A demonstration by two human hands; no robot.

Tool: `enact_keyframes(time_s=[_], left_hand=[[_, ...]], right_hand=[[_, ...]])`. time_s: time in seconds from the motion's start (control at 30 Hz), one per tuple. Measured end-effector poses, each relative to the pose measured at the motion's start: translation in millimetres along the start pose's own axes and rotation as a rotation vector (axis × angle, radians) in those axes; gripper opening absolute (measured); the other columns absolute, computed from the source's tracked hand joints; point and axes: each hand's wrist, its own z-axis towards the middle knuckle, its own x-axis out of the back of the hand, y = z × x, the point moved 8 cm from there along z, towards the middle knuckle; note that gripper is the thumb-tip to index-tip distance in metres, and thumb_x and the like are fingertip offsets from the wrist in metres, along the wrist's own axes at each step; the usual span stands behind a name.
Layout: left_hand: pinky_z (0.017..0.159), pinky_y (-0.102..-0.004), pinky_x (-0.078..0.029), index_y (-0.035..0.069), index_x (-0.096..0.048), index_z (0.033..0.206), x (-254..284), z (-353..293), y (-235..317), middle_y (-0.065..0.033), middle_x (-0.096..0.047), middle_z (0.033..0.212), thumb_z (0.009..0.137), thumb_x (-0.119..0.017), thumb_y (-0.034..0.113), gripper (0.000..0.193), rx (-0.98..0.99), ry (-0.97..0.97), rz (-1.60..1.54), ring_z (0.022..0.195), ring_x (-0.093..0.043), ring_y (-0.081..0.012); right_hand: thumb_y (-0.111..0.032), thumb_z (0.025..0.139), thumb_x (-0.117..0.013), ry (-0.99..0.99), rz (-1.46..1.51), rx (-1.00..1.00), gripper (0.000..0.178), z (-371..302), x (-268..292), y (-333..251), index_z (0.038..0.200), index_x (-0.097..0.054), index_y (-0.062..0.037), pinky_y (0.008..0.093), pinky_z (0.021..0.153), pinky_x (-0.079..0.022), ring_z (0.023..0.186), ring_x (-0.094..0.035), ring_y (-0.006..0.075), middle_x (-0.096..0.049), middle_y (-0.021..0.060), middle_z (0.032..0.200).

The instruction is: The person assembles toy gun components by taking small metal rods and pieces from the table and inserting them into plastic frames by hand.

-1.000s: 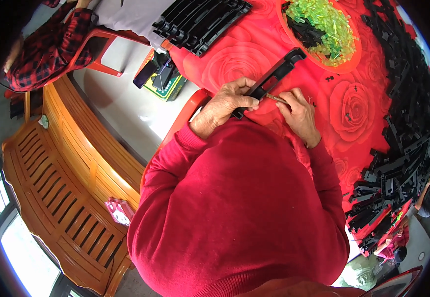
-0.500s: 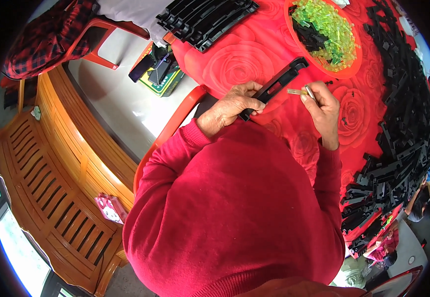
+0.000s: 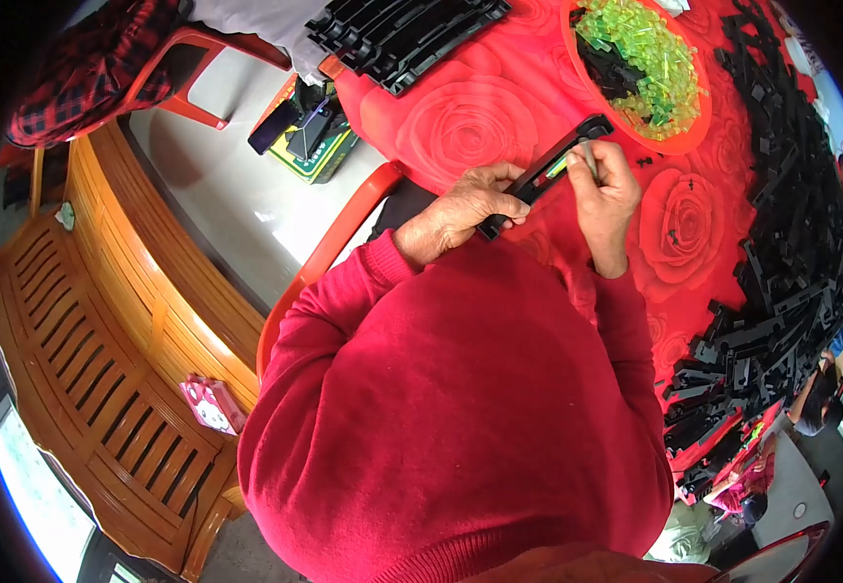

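My left hand (image 3: pixel 470 209) is closed round the lower end of a long, narrow black plastic part (image 3: pixel 538 175), which is held at a slant above the table. A small see-through yellow-green piece (image 3: pixel 557 167) shows at the slot in its middle. The fingers of my right hand (image 3: pixel 604 194) are pinched together right beside that piece, against the black part. Between them sits a slim silver rod-like tool (image 3: pixel 590 157). Whether the fingertips also grip the yellow-green piece is hard to see.
An orange-red bowl (image 3: pixel 701 117) holds yellow-green pieces and some black ones. Black parts (image 3: pixel 781 282) lie heaped along the right; several more (image 3: pixel 402 39) stand in a row at the far left of the red tablecloth (image 3: pixel 465 126). A wooden bench (image 3: pixel 120 369) is to the left.
My right hand has moved left to the black part, bringing the small clear piece from beside it to its slot. My left hand keeps its hold, shifted slightly right.
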Motion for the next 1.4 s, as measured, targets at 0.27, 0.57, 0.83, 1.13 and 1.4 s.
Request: enact_keyframes(time_s=[0.27, 0.57, 0.83, 1.13, 1.4], left_hand=[[0.065, -0.0217, -0.048, 0.000, -0.054, 0.115, -2.7, -0.1, 2.9, -0.0040, -0.062, 0.083, 0.076, -0.064, -0.002, 0.040, -0.003, 0.025, 0.042, 0.072, -0.058, -0.0095], [0.065, -0.0222, -0.047, -0.001, -0.055, 0.115, -4.0, 1.0, -1.7, -0.0040, -0.062, 0.083, 0.075, -0.065, -0.002, 0.041, -0.010, 0.024, 0.024, 0.071, -0.057, -0.0096], [0.063, -0.0220, -0.046, -0.001, -0.057, 0.108, -1.5, 0.7, 10.1, -0.0030, -0.061, 0.079, 0.073, -0.067, 0.003, 0.037, -0.033, 0.089, 0.308, 0.068, -0.056, -0.0092], [0.065, -0.0213, -0.047, -0.002, -0.059, 0.107, 5.4, 5.8, 3.3, -0.0035, -0.062, 0.081, 0.073, -0.068, 0.004, 0.036, 0.070, 0.028, 0.145, 0.071, -0.059, -0.0097], [0.064, -0.0206, -0.046, -0.002, -0.059, 0.108, 3.3, 3.4, 6.9, -0.0027, -0.063, 0.080, 0.074, -0.067, 0.004, 0.036, 0.041, 0.035, 0.152, 0.070, -0.059, -0.0100]], right_hand=[[0.002, 0.078, -0.065, 0.011, -0.259, 0.074, 0.010, -11.3, -8.3, -6.3, 0.083, -0.058, -0.0018, 0.0267, 0.056, -0.044, 0.061, -0.054, 0.0121, -0.057, 0.0061, 0.075], [0.000, 0.075, -0.064, -0.036, -0.548, 0.322, 0.012, -16.9, -10.2, -31.3, 0.083, -0.056, -0.0026, 0.0367, 0.057, -0.047, 0.070, -0.060, 0.0256, -0.056, 0.0097, 0.088], [-0.008, 0.077, -0.066, -0.107, -0.695, 0.234, 0.015, -14.3, -13.1, -26.1, 0.085, -0.054, -0.0025, 0.0389, 0.057, -0.048, 0.073, -0.062, 0.0286, -0.055, 0.0102, 0.088], [0.002, 0.074, -0.066, -0.031, -0.437, 0.219, 0.017, -12.6, 6.7, -17.8, 0.089, -0.058, 0.0025, 0.0337, 0.066, -0.049, 0.077, -0.061, 0.0257, -0.058, 0.0125, 0.089], [0.003, 0.077, -0.063, -0.100, -0.392, 0.102, 0.016, -16.1, 14.0, -20.5, 0.092, -0.062, 0.0008, 0.0294, 0.065, -0.050, 0.075, -0.064, 0.0210, -0.063, 0.0104, 0.086]])
